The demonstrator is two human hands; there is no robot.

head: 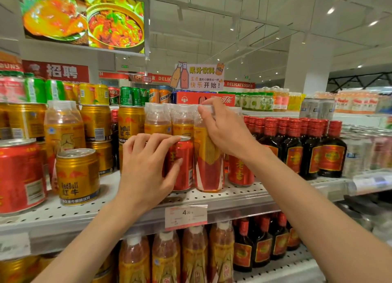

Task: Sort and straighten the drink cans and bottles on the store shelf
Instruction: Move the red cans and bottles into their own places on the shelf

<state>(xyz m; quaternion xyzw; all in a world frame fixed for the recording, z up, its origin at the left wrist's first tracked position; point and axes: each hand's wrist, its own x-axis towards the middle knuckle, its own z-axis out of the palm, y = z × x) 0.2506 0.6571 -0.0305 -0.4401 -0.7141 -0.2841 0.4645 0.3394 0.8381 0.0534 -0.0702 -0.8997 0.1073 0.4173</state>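
My left hand grips a red drink can that stands upright on the white perforated shelf, fingers over its rim and thumb on its side. Just right of it stands a tall yellow-and-red plastic bottle. My right hand holds that bottle at its neck and clear cap. Can and bottle touch or nearly touch. More such bottles stand in a row behind.
A gold Red Bull can stands alone at the front left, with a large red can beside it. Dark bottles with red caps fill the shelf's right. A price tag hangs on the shelf edge. Lower shelves hold more bottles.
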